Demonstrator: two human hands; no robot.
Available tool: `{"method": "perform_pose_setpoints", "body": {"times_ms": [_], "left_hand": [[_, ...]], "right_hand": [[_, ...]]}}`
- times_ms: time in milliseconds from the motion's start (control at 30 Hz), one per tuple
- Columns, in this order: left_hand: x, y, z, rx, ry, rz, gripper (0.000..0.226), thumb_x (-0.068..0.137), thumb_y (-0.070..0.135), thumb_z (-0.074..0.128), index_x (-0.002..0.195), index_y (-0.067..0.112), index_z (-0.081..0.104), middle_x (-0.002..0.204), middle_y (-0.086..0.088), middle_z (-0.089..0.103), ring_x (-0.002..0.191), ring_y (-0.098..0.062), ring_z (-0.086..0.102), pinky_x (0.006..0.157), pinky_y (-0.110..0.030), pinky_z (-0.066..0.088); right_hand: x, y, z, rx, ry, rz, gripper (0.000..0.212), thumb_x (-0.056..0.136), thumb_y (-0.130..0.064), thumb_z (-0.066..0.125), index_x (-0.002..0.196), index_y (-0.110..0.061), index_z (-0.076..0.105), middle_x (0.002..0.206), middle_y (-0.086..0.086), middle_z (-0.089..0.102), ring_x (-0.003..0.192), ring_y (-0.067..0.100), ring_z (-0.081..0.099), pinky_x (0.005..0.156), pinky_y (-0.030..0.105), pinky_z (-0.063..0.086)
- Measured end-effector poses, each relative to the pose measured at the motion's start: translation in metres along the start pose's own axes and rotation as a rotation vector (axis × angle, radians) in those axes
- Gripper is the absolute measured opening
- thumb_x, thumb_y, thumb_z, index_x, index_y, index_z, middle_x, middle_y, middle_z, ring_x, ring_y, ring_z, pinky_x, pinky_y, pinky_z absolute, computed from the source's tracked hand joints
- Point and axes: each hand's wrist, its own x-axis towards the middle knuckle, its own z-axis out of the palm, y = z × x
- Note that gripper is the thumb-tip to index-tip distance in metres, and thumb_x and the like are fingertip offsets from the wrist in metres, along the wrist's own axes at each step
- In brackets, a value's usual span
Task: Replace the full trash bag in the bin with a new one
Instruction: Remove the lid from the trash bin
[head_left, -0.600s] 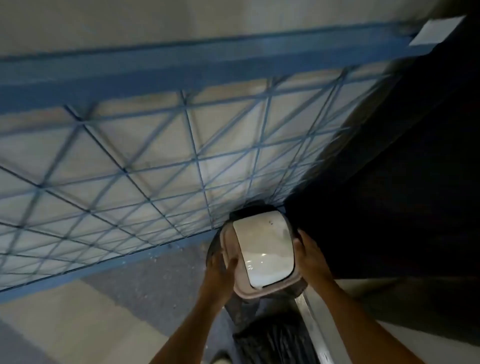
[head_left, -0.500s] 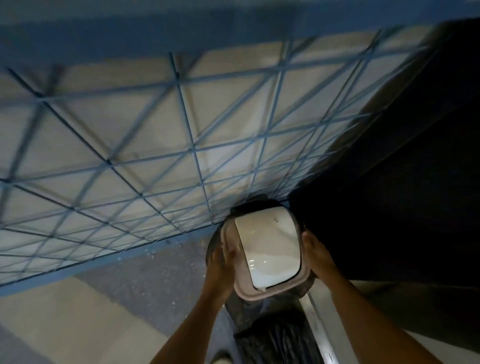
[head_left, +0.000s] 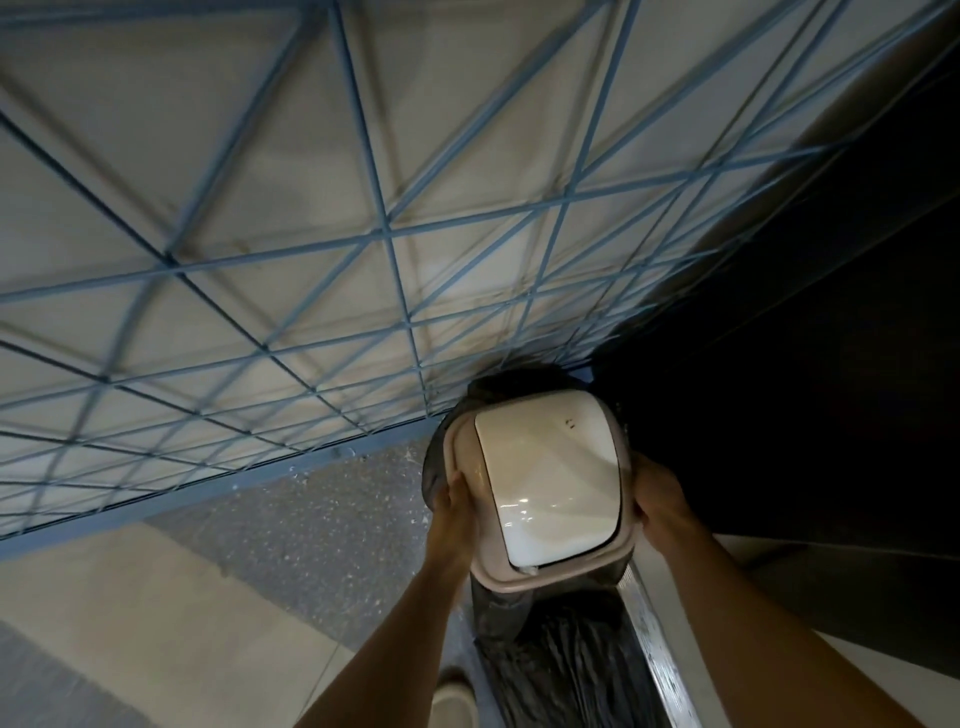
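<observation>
A bin lid, white swing flap in a beige frame, sits tilted over the top of the bin in the corner. My left hand grips its left edge and my right hand grips its right edge. A dark bag liner shows around the bin's rim behind the lid. A black trash bag lies on the floor just in front of the bin, between my forearms. The bin's body is mostly hidden under the lid.
A blue metal lattice grille runs along the wall behind and left. A dark panel stands right of the bin. A metal strip runs along the floor by the bag. My shoe is at the bottom edge.
Both hands have stayed on the lid's sides. The view has tipped downward and closer, and the lid looks slightly more turned over the bin.
</observation>
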Motion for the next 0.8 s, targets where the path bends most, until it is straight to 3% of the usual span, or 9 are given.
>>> {"method": "perform_pose_setpoints", "body": {"times_ms": [167,300,367,467,567,700,800], "left_hand": [[-0.032,-0.001,-0.018,-0.001,0.03,0.026,0.059,0.097,0.054,0.019,0.147,0.024,0.028,0.148,-0.013,0.039,0.133,-0.032,0.04,0.111,-0.048,0.031],[-0.068,-0.003,-0.036,-0.02,0.087,0.085,0.062,0.095,0.055,0.02,0.143,0.019,0.037,0.146,-0.01,0.041,0.132,-0.029,0.041,0.112,-0.047,0.03],[-0.093,-0.008,-0.047,-0.038,0.128,0.082,0.057,0.099,0.047,0.02,0.144,0.016,0.037,0.146,-0.012,0.041,0.134,-0.031,0.039,0.113,-0.047,0.028],[-0.135,-0.023,-0.066,-0.059,0.14,0.116,0.057,0.098,0.049,0.02,0.142,0.018,0.04,0.144,-0.013,0.044,0.132,-0.03,0.041,0.112,-0.048,0.03],[-0.186,-0.041,-0.093,-0.127,0.172,0.162,0.059,0.096,0.053,0.023,0.142,0.021,0.039,0.144,-0.007,0.044,0.131,-0.027,0.042,0.112,-0.045,0.031],[-0.244,-0.073,-0.131,-0.17,0.212,0.191,0.067,0.09,0.065,0.023,0.145,0.027,0.032,0.148,-0.005,0.039,0.134,-0.027,0.038,0.114,-0.05,0.027],[-0.279,-0.102,-0.161,-0.195,0.221,0.236,0.075,0.081,0.074,0.025,0.14,0.03,0.039,0.142,-0.001,0.048,0.127,-0.023,0.046,0.111,-0.047,0.032]], "right_hand": [[-0.048,0.007,-0.001,0.094,0.068,0.015,0.027,0.092,-0.018,0.052,0.114,-0.007,0.064,0.115,0.012,0.063,0.106,0.031,0.057,0.097,0.044,0.047],[-0.099,0.014,-0.008,0.136,0.04,-0.037,0.027,0.093,-0.011,0.051,0.115,0.0,0.062,0.106,0.012,0.061,0.091,0.025,0.055,0.072,0.028,0.048],[-0.128,0.02,-0.011,0.145,0.0,-0.065,0.021,0.095,-0.01,0.047,0.105,-0.003,0.064,0.107,0.014,0.062,0.085,0.022,0.056,0.07,0.021,0.049],[-0.169,0.037,-0.015,0.18,-0.021,-0.108,0.022,0.093,-0.008,0.046,0.08,-0.011,0.063,0.1,0.012,0.064,0.093,0.028,0.06,0.083,0.033,0.049],[-0.219,0.062,-0.016,0.226,-0.084,-0.141,0.022,0.094,-0.008,0.044,0.088,-0.01,0.065,0.093,0.009,0.065,0.08,0.022,0.059,0.073,0.032,0.05],[-0.28,0.102,-0.008,0.174,-0.125,-0.212,0.029,0.093,-0.013,0.044,0.083,-0.024,0.068,0.104,0.009,0.069,0.099,0.03,0.062,0.094,0.045,0.05],[-0.32,0.133,0.006,0.176,-0.125,-0.224,0.034,0.093,-0.005,0.043,0.076,-0.023,0.066,0.099,0.009,0.068,0.101,0.03,0.061,0.096,0.045,0.049]]}}
